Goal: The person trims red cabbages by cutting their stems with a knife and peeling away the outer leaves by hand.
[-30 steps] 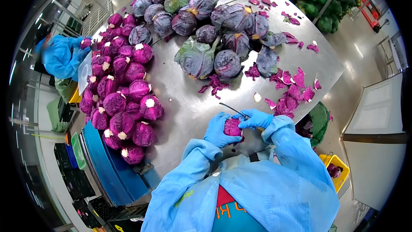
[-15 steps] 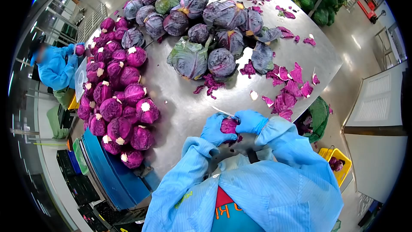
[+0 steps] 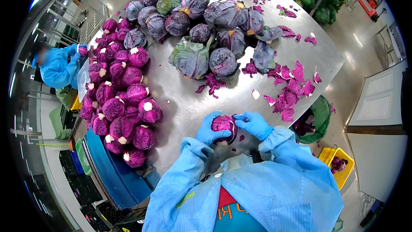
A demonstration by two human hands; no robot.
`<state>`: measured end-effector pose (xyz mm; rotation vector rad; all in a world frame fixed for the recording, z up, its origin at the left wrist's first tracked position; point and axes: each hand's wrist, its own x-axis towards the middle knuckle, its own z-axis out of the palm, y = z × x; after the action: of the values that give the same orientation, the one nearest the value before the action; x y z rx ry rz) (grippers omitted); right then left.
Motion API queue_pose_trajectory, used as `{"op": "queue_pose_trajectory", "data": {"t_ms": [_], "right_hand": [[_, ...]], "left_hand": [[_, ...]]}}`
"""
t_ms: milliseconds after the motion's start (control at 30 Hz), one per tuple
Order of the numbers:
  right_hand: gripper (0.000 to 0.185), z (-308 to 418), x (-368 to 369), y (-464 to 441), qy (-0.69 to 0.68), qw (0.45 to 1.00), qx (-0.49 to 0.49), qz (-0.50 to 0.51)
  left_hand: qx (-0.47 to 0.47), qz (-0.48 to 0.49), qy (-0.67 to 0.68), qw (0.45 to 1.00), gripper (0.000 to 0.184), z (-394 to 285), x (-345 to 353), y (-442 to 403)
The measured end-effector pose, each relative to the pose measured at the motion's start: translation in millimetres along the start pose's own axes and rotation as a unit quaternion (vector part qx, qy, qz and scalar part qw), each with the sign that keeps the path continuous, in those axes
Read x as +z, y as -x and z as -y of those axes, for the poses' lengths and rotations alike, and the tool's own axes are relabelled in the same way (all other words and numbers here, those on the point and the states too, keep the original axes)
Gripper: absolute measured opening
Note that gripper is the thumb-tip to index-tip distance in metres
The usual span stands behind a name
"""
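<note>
A purple cabbage sits in my gloved left hand, whose fingers wrap round its left side. My gloved right hand is at the cabbage's right edge, its thumb and fingers pressed together; what they pinch is too small to make out. No knife blade can be made out now. Beyond my hands lie untrimmed cabbages with dull outer leaves. To the left is a heap of bright purple cabbages with pale cut stems.
Loose purple leaves lie on the metal table at the right. A green net-lined bin and a yellow basket stand beyond its right edge. Co-workers in blue are at the left and far side.
The cabbage now shows more of its face between my hands, and my right hand has shifted right. The blade seen earlier near my right fingers no longer shows.
</note>
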<state>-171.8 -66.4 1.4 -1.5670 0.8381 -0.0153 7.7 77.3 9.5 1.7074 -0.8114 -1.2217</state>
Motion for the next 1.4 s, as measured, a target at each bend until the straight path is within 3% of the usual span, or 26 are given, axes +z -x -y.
{"op": "queue_pose_trajectory", "data": {"t_ms": [200, 233, 333, 433, 567, 733, 867, 1033, 1267, 1367, 1400], "right_hand": [[0.055, -4.5, 36.2, 23.6, -0.156, 0.986, 0.018, -0.065], [0.051, -13.6, 39.1, 18.1, -0.139, 0.988, -0.012, -0.064], [0.047, 8.2, 18.4, 22.3, -0.13, 0.989, 0.064, 0.015], [0.045, -10.4, 19.6, 11.3, 0.014, 0.997, -0.071, -0.032], [0.044, -9.7, 16.8, 13.0, 0.017, 0.998, -0.058, -0.018], [0.041, -28.2, 18.9, 6.6, -0.036, 0.996, -0.074, -0.035], [0.035, -9.7, 12.3, 14.7, 0.089, 0.986, -0.136, -0.033], [0.03, -26.8, 17.6, 12.6, 0.23, 0.949, -0.19, -0.106], [0.031, -43.8, 22.2, 8.6, 0.139, 0.971, -0.142, -0.134], [0.031, -44.3, 14.9, 3.6, 0.126, 0.978, -0.121, -0.117], [0.032, -46.4, 17.1, 4.1, 0.102, 0.979, -0.135, -0.116]], "left_hand": [[-0.012, -0.115, 0.096, 0.989, 0.101, 16.4, 20.0, 2.4], [-0.011, -0.128, 0.112, 0.985, 0.101, 10.9, 24.0, 5.6], [-0.005, -0.156, 0.118, 0.981, 0.101, 16.3, 31.1, 7.2], [-0.011, -0.197, 0.102, 0.975, 0.099, 14.3, 40.2, 9.4], [0.011, -0.239, 0.094, 0.966, 0.096, 45.7, 51.0, 3.8], [0.004, -0.25, 0.042, 0.967, 0.095, 29.4, 53.7, 10.3], [0.015, -0.26, -0.055, 0.964, 0.094, 30.4, 59.6, 7.9], [0.031, -0.272, -0.06, 0.96, 0.092, 33.9, 64.3, 4.2], [0.047, -0.274, -0.058, 0.959, 0.097, 40.1, 62.2, 4.0], [0.016, -0.278, -0.181, 0.943, 0.101, 24.7, 63.4, 4.1], [0.009, -0.25, -0.131, 0.959, 0.102, 22.0, 60.4, 5.1]]}}
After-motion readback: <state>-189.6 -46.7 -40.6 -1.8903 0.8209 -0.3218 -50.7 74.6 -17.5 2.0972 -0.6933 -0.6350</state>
